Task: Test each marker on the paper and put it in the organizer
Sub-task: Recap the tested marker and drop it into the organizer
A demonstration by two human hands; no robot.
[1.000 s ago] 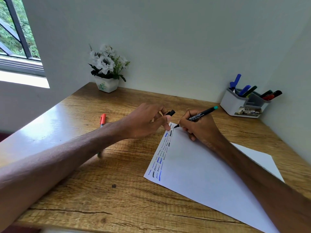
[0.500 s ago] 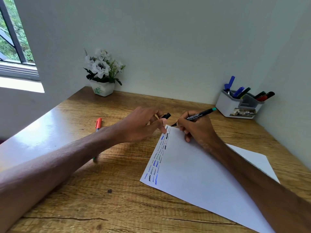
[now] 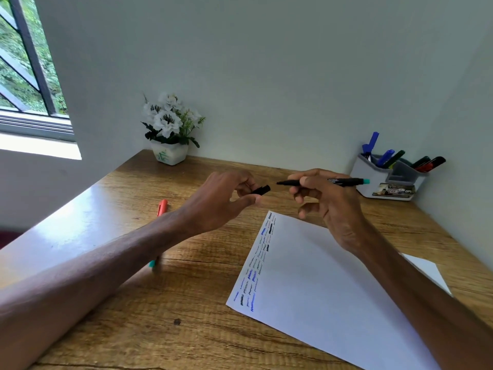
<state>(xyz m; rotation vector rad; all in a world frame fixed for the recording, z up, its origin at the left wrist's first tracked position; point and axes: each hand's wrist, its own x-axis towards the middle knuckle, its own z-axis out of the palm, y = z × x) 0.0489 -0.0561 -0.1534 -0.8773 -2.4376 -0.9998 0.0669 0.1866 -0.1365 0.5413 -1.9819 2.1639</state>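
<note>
Black cap [image 3: 262, 189] is pinched in my left hand [image 3: 226, 198] at mid-frame, a small gap from the bare tip of the teal-ended marker [image 3: 344, 181]. My right hand [image 3: 328, 206] grips that marker, raised above the paper [image 3: 333, 276]. At right stands the organizer [image 3: 370, 190].

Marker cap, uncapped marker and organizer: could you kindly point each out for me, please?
marker cap [image 3: 261, 190]: head view, its protruding black end.
marker [image 3: 345, 181]: head view, barrel near the teal end.
organizer [image 3: 360, 170]: head view, white left front wall.
</note>
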